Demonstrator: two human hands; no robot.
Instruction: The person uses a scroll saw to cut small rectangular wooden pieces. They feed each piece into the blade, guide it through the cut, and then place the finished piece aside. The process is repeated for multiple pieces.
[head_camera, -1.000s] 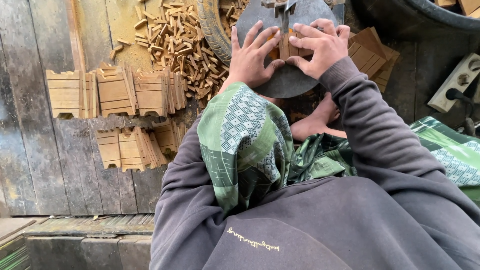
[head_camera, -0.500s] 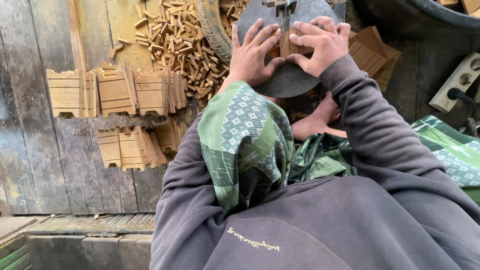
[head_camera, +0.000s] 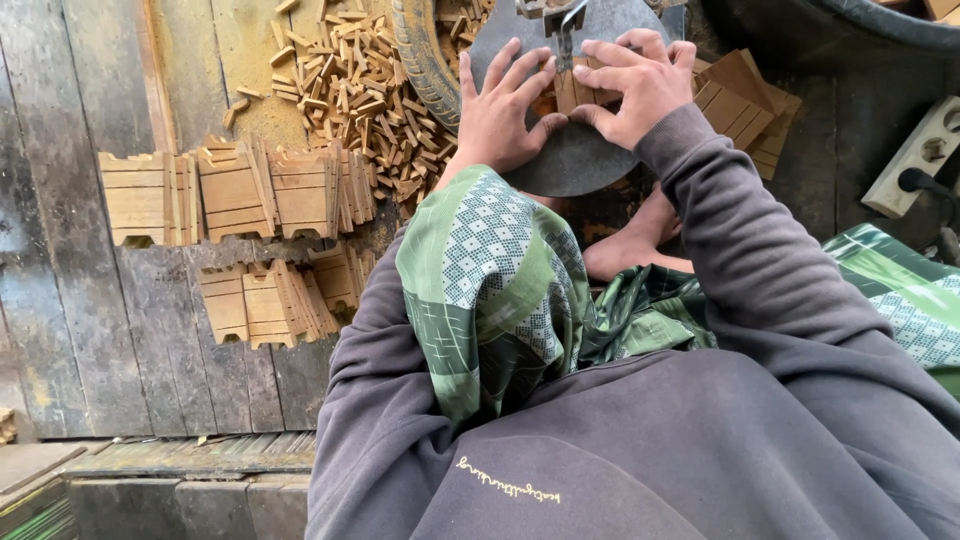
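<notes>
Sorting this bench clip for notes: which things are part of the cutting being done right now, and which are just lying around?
In use:
left hand
right hand
small wooden piece
saw blade
round grey table

Lying about:
stacked notched wooden pieces
pile of offcuts
white block
tyre

Soft, even daylight – no hard shadows or glare; sharp throughout, slight wide-angle stretching at the edges
</notes>
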